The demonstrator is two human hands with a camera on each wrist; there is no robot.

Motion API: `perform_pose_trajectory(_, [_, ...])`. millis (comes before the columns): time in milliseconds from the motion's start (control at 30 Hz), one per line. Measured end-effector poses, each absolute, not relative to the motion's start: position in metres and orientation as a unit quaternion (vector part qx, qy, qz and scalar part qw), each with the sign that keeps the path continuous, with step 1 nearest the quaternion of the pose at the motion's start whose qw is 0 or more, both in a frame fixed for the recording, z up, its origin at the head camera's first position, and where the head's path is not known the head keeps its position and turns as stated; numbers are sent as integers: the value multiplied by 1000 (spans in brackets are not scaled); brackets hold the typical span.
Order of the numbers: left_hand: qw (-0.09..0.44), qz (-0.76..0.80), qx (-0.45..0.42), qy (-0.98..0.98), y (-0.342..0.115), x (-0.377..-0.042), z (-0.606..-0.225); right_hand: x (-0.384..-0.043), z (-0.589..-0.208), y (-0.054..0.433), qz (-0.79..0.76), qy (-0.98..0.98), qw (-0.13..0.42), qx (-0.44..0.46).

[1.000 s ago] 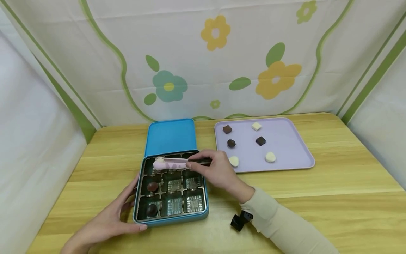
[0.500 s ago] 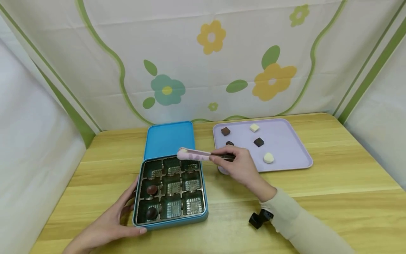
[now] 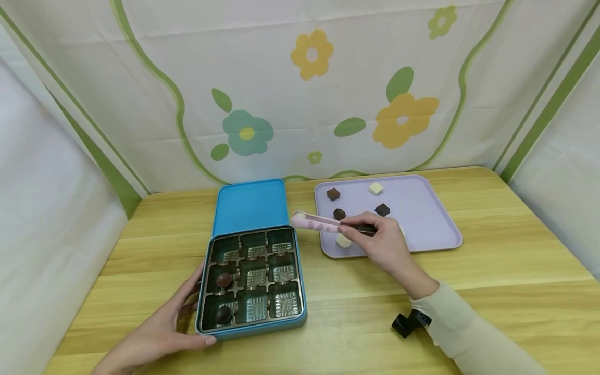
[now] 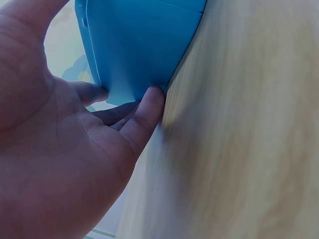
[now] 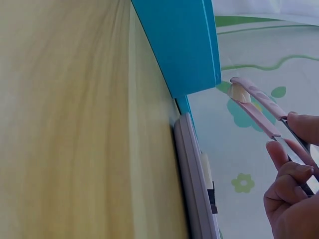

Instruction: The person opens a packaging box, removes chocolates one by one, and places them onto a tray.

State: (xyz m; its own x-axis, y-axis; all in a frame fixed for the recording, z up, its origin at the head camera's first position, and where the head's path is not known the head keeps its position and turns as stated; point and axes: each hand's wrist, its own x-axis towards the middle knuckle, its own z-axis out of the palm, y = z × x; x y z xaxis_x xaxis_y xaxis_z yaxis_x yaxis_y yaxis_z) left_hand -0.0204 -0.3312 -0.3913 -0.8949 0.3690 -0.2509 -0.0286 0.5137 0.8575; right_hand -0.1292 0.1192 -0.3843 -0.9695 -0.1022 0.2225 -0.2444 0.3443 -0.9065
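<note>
A blue tin (image 3: 257, 329) with a dark divided insert stands on the table. Two round chocolates lie in its left column, a brown one (image 3: 224, 280) in the middle compartment and a darker one (image 3: 224, 314) in the front compartment. My left hand (image 3: 152, 330) holds the tin at its front left corner, thumb along the front, fingers against the side. My right hand (image 3: 386, 240) grips tongs (image 3: 319, 224) with pink tips, raised between tin and tray. Pinched in those tips is a cream-white chocolate (image 5: 240, 93).
Behind the tin lies its blue lid (image 3: 252, 205). To the right sits a lilac tray (image 3: 431, 234) bearing several brown, dark and white chocolates, partly covered by my right hand. A black strap mount (image 3: 410, 322) hangs at the right wrist. A flowered cloth (image 3: 300, 104) closes off the back.
My right hand has carried the tongs and the white chocolate from over the tin's back left compartment rightward to beside the tray. The left hand has kept its place on the tin.
</note>
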Motion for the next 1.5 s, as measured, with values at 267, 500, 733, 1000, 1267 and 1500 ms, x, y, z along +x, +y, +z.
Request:
perform_pose_trajectory(267, [216,489,86,841,-327,-19,-390,-134,-381,131,560,-819,81,90])
perform_pose_trajectory(500, [209,489,97,841,-326,-21,-390,-144,-381,151,560,-820,104,57])
perform_pose_trajectory(733, [217,492,91,838,-326,-21,-389,-147,-381,176,535,-835,126,16])
perform_pose_trajectory(1000, [223,490,84,839,-327,-20,-388,-147,-389,215,505,-849,147,-46])
perform_pose_trajectory(1267, [217,486,84,842,-329,-19,-391,-154,-390,255,521,-831,146,-125])
perform_pose_trajectory(1500, [212,480,85,847,-330,-22,-392,-160,-396,280,510,-826,152,-184])
